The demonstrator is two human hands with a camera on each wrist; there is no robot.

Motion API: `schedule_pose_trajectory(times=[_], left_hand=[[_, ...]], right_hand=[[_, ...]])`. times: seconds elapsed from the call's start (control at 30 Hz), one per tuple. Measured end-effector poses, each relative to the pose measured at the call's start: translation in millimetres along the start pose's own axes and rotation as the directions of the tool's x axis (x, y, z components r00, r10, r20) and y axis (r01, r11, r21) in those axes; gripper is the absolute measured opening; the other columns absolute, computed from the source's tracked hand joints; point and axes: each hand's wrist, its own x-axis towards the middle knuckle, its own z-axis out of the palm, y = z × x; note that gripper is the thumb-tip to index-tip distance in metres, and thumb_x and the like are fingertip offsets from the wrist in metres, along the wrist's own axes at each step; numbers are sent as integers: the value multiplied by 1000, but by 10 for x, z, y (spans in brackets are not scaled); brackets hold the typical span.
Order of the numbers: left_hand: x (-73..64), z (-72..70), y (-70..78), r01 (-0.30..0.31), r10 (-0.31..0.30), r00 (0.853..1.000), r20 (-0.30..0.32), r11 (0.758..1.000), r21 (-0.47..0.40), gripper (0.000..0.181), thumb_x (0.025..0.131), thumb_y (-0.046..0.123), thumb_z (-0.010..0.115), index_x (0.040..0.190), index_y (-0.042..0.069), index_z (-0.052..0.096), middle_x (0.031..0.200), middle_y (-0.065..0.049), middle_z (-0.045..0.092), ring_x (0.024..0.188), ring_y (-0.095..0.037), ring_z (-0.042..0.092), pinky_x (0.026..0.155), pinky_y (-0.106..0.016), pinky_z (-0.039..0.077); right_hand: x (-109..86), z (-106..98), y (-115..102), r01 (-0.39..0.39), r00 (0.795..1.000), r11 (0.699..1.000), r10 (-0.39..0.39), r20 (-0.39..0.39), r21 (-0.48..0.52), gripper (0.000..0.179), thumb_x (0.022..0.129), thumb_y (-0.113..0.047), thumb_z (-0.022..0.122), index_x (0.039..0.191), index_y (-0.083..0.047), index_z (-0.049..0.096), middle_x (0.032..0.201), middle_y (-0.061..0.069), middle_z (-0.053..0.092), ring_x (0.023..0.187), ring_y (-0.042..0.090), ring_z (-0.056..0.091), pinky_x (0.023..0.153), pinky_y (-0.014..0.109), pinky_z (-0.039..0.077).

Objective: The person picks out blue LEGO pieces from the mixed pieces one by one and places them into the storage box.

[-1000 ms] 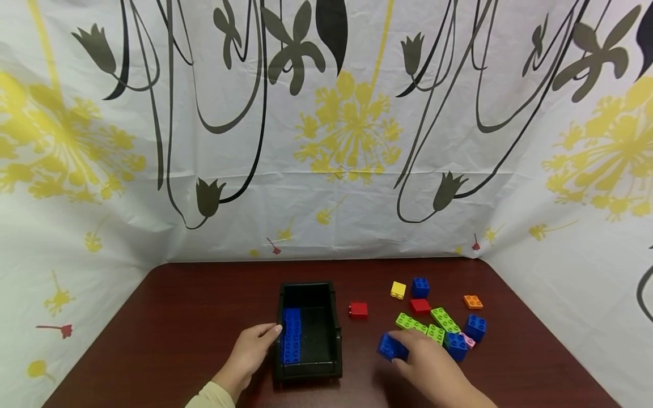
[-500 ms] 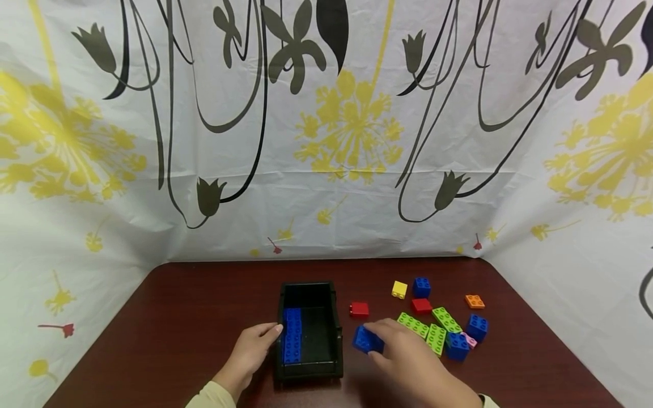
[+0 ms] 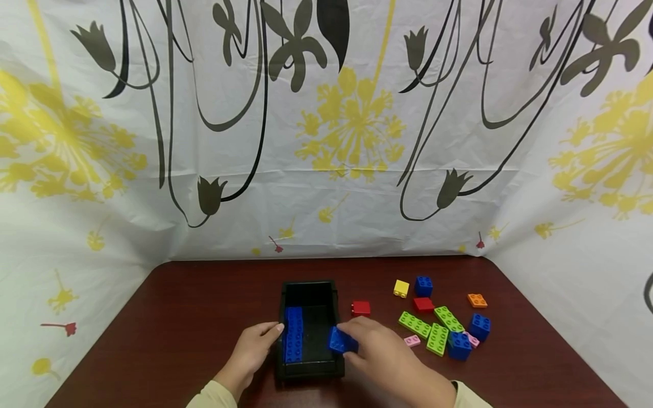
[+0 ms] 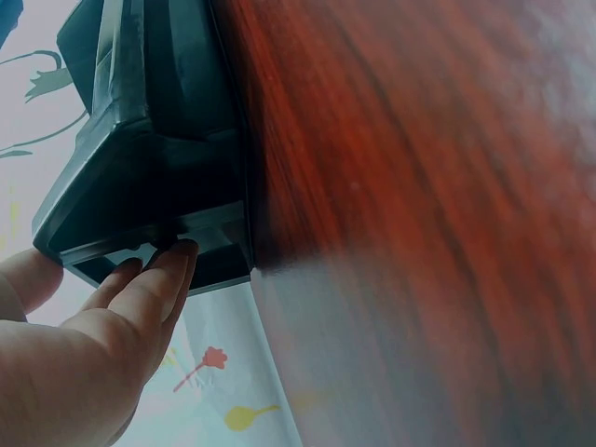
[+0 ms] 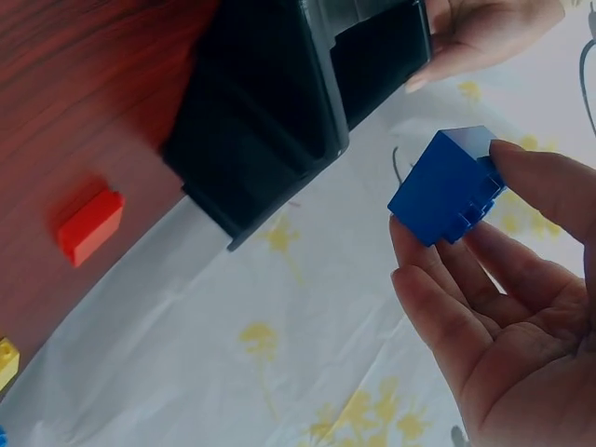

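A black plastic bin [image 3: 310, 371] stands on the dark wood table, with studded blue bricks [image 3: 293, 334] lined up along its left inside wall. My left hand [image 3: 251, 352] grips the bin's left side, thumb at the rim; in the left wrist view the fingers [image 4: 154, 284] reach against the outer wall. Between thumb and fingers my right hand [image 3: 380, 348] pinches a blue toy brick [image 3: 342, 340], which overlaps the bin's right rim in the head view. The right wrist view shows this brick [image 5: 442, 191] tilted, its studs turned toward the palm.
Right of the bin lies a red brick [image 3: 360, 308]. Farther right are a yellow brick [image 3: 401, 288], another red one, green bricks [image 3: 437, 339], several blue bricks [image 3: 479, 326], pink pieces [image 3: 411, 341] and an orange brick [image 3: 476, 300]. A patterned cloth [image 3: 352, 226] hangs behind the table.
My right hand has carried the blue brick leftward from beside the loose bricks to the bin's right rim, uncovering a pink piece. The left hand stays on the bin.
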Motion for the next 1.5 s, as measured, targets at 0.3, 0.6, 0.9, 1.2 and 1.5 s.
schedule_pose_trajectory(times=[0.3,0.6,0.9,1.2,1.5], left_hand=[[-3,4,0,-1,1,1000,-1,1000,-1,53,99,36,54,132,-6,55,133,-27,54,119,-44,52,92,-52,52],[1,3,2,7,-7,1000,-1,1000,-8,51,100,34,54,132,-6,55,133,-27,54,119,-44,52,93,-52,51],[-2,15,7,8,-8,1000,-9,1000,-16,51,99,34,54,131,-7,55,131,-27,54,120,-45,52,93,-53,51],[-11,11,13,1,-2,1000,-17,1000,-29,49,100,32,54,130,-7,56,131,-27,55,120,-44,52,94,-53,51],[-16,22,8,-17,16,999,-39,1000,-26,49,99,32,55,128,-7,57,129,-27,56,118,-43,54,93,-52,52]], right_hand=[[111,56,-87,78,997,997,-79,-17,-19,41,85,-16,75,122,-5,64,111,4,65,93,10,62,82,32,58],[259,163,-145,64,998,997,-63,25,-42,40,85,-19,75,122,-8,65,112,2,66,98,11,63,85,32,58],[385,289,-171,73,996,994,-68,59,-83,39,84,-18,76,121,-7,66,109,0,66,97,9,62,83,28,57],[453,357,-178,89,993,982,-73,98,-168,39,85,-19,76,121,-10,67,111,1,67,100,10,63,85,28,57],[512,381,-189,107,991,961,-81,110,-255,36,82,-17,77,116,-11,70,107,1,68,98,11,64,82,27,57]])
